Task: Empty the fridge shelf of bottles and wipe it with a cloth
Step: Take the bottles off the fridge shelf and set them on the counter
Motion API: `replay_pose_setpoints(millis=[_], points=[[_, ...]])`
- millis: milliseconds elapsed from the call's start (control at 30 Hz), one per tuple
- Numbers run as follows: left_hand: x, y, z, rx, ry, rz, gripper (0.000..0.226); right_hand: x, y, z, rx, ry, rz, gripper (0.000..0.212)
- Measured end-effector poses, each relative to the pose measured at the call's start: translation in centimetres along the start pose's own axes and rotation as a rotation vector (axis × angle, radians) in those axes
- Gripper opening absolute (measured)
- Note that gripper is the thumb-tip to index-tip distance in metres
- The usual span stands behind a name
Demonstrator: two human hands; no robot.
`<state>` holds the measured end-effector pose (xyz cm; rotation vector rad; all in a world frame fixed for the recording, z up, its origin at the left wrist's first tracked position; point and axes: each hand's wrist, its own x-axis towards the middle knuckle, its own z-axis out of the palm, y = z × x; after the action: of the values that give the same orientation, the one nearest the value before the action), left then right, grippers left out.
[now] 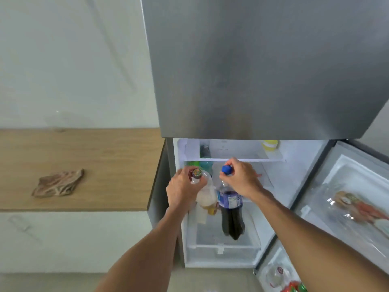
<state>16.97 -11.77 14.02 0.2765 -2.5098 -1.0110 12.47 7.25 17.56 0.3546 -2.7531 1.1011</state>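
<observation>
A tall grey fridge (252, 66) fills the upper right, its freezer door closed and its lower door (345, 199) swung open to the right, with wrapped food in the door racks. To the left, a wooden countertop (105, 157) runs along a pale wall, and a crumpled brown striped cloth (59, 183) lies on it, well apart from the fridge. Inside the lit white compartment, a clear shelf (235, 160) sits near the top, with a green-capped bottle (193, 163) and a teal-capped bottle (206, 164) just below it at far left. Two bare forearms reach in from the near edge. The right hand (242, 180) pinches the blue cap of a large dark cola bottle (230, 216) with a blue label, fingers closed around the neck. The left hand (185, 188) is wrapped around the neck of a clear bottle (207, 194) holding pale liquid, capped in brown. The two held bottles are side by side, just in front of the shelf.
</observation>
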Motion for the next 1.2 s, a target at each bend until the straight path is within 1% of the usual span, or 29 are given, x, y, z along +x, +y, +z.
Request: replay_pose_setpoints(millis=[133, 200, 300, 400, 500, 600, 733, 867, 1000, 1100, 1200], points=[[-1.2, -2.6, -9.4, 0.025, -0.005, 0.012, 0.041, -3.8, -7.7, 0.4, 0.022, -0.218, -0.067, 0.018], [-1.6, -4.1, -13.7, 0.057, 0.014, 0.011, 0.041, -4.7, -11.6, 1.2, 0.010, -0.272, -0.103, 0.018], [-1.7, -6.3, -19.4, 0.102, 0.059, -0.018, 0.038, -4.9, -16.9, 3.6, 0.038, -0.229, -0.144, 0.019], [-0.3, -8.6, -24.0, 0.144, 0.103, -0.061, 0.040, -3.9, -21.0, 7.1, 0.109, -0.109, -0.159, 0.021], [2.2, -11.4, -27.0, 0.166, 0.147, -0.112, 0.040, -1.3, -24.1, 11.1, 0.192, -0.022, -0.167, 0.023], [5.7, -14.3, -28.4, 0.177, 0.147, -0.120, 0.040, 2.5, -26.1, 14.8, 0.228, 0.008, -0.167, 0.025], [11.0, -17.8, -28.7, 0.202, 0.111, -0.128, 0.039, 8.3, -27.6, 19.3, 0.165, -0.043, -0.201, 0.026], [15.7, -20.6, -28.1, 0.218, 0.098, -0.107, 0.039, 13.3, -28.1, 22.7, 0.145, -0.070, -0.173, 0.031], [19.6, -22.3, -27.2, 0.196, 0.077, -0.101, 0.038, 16.9, -28.9, 24.8, 0.156, -0.063, -0.144, 0.030], [21.7, -23.0, -26.3, 0.167, 0.064, -0.093, 0.033, 18.8, -29.0, 25.7, 0.191, -0.020, -0.101, 0.031], [23.2, -23.1, -25.5, 0.156, 0.035, -0.059, 0.039, 19.8, -28.9, 26.0, 0.198, -0.003, -0.103, 0.034]])
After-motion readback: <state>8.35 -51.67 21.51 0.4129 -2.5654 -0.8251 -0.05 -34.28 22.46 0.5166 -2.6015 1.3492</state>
